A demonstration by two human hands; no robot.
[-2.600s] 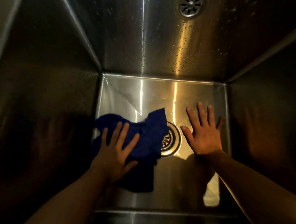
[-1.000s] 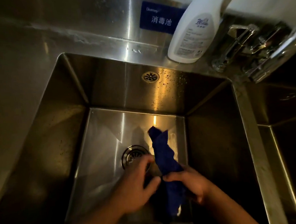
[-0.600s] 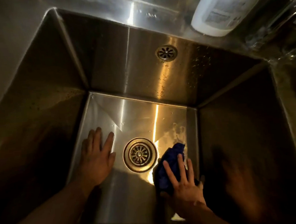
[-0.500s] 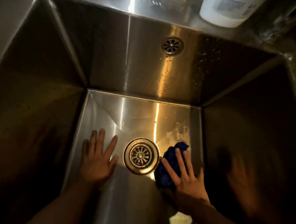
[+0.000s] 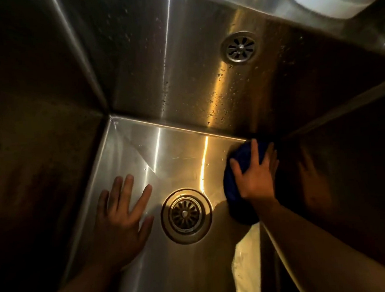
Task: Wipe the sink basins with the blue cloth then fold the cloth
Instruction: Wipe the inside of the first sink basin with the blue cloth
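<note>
Head view: right hand, fingers spread flat, presses the bunched blue cloth onto the sink basin floor, right of the drain. Left hand lies open and empty, left of the drain.

Two bare forearms, no sleeves visible to frame edge. Left hand & right hand: no gloves, rings, watch or wristbands seen. Nails short; dim light hides finer detail.
</note>
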